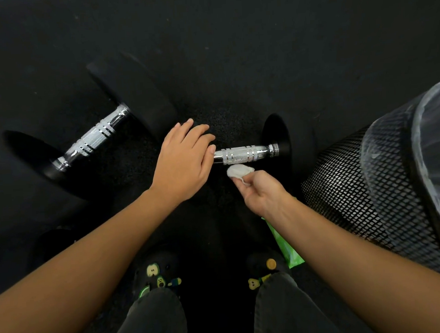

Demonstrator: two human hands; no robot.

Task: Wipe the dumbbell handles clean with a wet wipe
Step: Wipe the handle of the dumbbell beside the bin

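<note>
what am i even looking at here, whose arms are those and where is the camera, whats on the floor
There is no machine here. A person wears one camera on the head, and it looks down past their own arms, knees and shoes.

The left hand lies flat, fingers spread, over one end of the nearer dumbbell, hiding that end. The right hand pinches a crumpled white wet wipe just beside the shiny metal handle; whether the wipe touches it is hard to tell.

A second dumbbell lies on the black rubber floor to the left, untouched. On the right stands a black mesh waste bin lined with a clear bag. A green packet, likely the wipes, pokes out under the right arm.
</note>
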